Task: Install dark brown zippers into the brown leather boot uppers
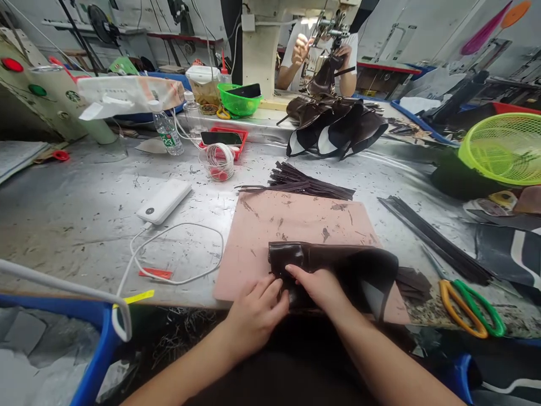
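Leather piece (350, 258), within right grip (322, 288), left grip (257, 308) at edge

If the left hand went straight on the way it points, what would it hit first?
Probably the dark leather piece: the left hand is right at its edge, though exact contact is unclear.

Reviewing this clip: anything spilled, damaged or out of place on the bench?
Two things. Dark bits litter the pink board and metal tabletop, looking untidy. The scissors lie close to the front edge, where they might get knocked off. The dark leather-like piece shows nothing plainly amiss.
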`<state>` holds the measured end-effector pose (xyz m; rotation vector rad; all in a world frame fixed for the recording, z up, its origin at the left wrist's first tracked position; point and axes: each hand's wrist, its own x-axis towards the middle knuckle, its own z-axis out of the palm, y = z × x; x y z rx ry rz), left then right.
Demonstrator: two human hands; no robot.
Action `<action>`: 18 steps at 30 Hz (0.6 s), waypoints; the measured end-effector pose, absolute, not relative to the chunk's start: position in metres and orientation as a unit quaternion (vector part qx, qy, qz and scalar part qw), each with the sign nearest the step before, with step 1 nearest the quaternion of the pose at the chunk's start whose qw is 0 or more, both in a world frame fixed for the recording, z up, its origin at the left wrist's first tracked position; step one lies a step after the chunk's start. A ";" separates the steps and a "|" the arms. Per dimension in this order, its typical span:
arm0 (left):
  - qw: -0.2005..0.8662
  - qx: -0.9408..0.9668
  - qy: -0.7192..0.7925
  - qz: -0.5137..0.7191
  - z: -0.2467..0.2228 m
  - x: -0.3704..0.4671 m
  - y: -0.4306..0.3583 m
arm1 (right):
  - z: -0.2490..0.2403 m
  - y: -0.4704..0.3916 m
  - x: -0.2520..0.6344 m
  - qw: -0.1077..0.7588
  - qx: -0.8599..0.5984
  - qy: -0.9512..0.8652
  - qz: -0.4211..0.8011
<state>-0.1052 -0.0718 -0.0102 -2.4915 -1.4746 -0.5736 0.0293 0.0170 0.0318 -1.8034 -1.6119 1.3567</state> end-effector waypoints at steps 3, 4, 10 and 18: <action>0.095 -0.828 -0.515 -0.202 -0.013 -0.102 -0.076 | 0.025 0.018 0.030 0.199 -0.625 -0.599 0.459; 0.094 -0.823 -0.521 -0.203 -0.013 -0.101 -0.076 | 0.023 0.018 0.030 0.210 -0.616 -0.607 0.456; 0.088 -0.817 -0.531 -0.206 -0.010 -0.100 -0.077 | 0.017 0.019 0.029 0.220 -0.615 -0.624 0.428; 0.088 -0.814 -0.534 -0.211 -0.011 -0.100 -0.076 | 0.014 0.016 0.026 0.168 -0.624 -0.647 0.405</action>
